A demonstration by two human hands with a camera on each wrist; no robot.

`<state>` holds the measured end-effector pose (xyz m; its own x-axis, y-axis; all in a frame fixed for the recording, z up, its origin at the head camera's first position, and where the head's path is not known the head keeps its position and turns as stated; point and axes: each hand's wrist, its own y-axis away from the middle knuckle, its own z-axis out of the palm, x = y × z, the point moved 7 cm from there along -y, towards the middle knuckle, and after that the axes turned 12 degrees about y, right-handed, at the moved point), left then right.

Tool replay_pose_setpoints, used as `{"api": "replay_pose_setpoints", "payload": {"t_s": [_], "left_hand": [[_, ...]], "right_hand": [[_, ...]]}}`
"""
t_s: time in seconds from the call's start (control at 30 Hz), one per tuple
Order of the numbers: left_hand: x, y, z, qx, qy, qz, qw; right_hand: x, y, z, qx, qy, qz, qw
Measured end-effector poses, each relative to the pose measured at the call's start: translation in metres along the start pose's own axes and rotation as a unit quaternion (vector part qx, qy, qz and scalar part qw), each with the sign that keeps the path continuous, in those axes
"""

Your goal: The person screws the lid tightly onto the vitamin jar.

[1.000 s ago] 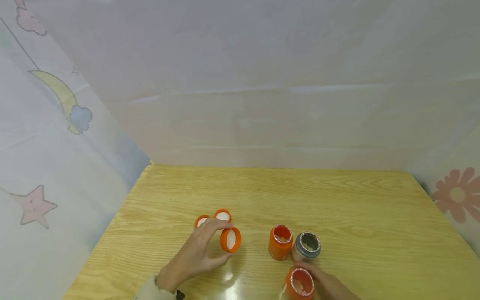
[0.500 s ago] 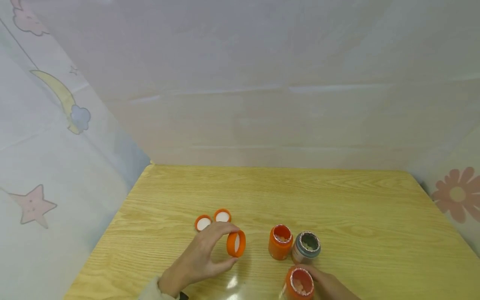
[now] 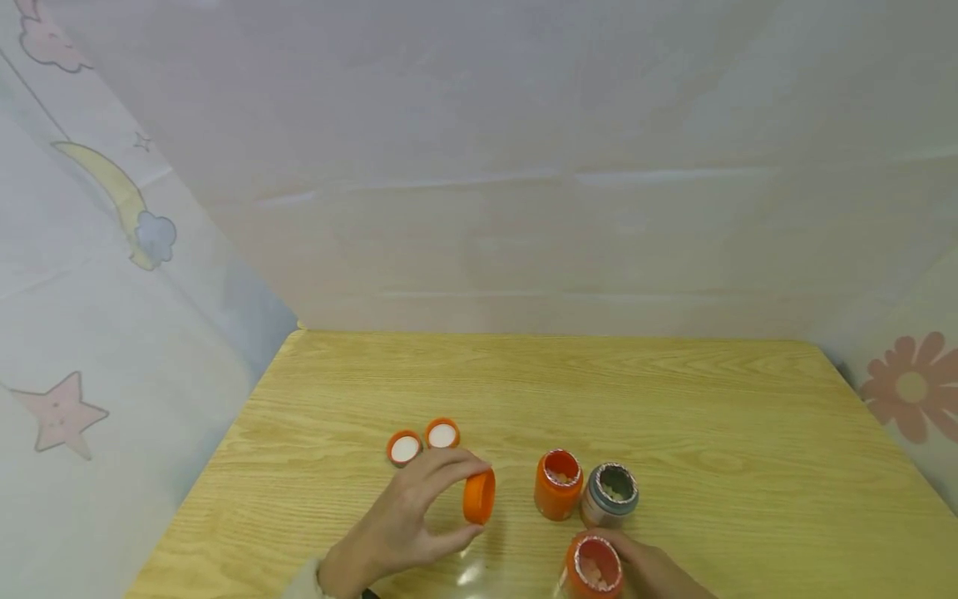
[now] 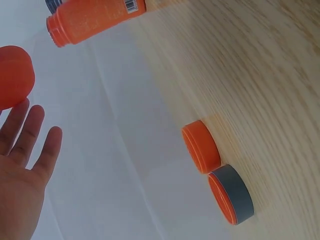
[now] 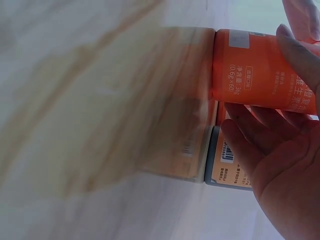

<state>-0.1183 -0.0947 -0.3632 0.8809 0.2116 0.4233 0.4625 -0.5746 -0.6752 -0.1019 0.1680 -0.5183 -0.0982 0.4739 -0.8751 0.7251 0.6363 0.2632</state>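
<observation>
My left hand (image 3: pixel 407 520) pinches an orange screw cap (image 3: pixel 479 497) on edge between thumb and fingers, above the table. At the front my right hand (image 3: pixel 651 567) grips an open orange bottle (image 3: pixel 594 570) with pale tablets inside. In the right wrist view the thumb and fingers curl round this printed orange bottle (image 5: pixel 255 70), whose base is at the table. Just behind it stand an open orange bottle (image 3: pixel 558 491) and an open grey bottle (image 3: pixel 609 495), both holding pale pieces and showing torn foil at the rim.
Two more caps lie inside-up behind my left hand: an orange cap (image 3: pixel 442 433) and a grey-sided cap with an orange inside (image 4: pixel 232 195). The wooden table (image 3: pixel 674 399) meets a pale cloth backdrop (image 3: pixel 479 208) at its far edge.
My left hand has moved slightly right with the cap, turning its white inside away from the head view. The right hand and its bottle stay nearly in place.
</observation>
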Motion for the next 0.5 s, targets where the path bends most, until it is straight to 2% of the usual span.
{"api": "replay_pose_setpoints", "payload": {"t_s": [0.13, 0.27, 0.37, 0.5], "left_hand": [[0.003, -0.002, 0.002, -0.002, 0.012, 0.008, 0.9999], [0.005, -0.003, 0.003, -0.004, 0.030, 0.017, 0.9994], [0.006, -0.003, 0.004, -0.003, 0.032, 0.021, 0.9993], [0.007, -0.002, 0.005, -0.003, 0.025, 0.024, 0.9994]], "right_hand": [[-0.009, 0.001, -0.001, -0.002, 0.001, -0.007, 1.000], [-0.004, -0.001, 0.000, -0.005, -0.005, 0.007, 1.000], [0.007, -0.003, 0.003, -0.009, -0.013, 0.021, 1.000], [0.022, -0.006, 0.006, -0.002, -0.019, 0.017, 1.000]]}}
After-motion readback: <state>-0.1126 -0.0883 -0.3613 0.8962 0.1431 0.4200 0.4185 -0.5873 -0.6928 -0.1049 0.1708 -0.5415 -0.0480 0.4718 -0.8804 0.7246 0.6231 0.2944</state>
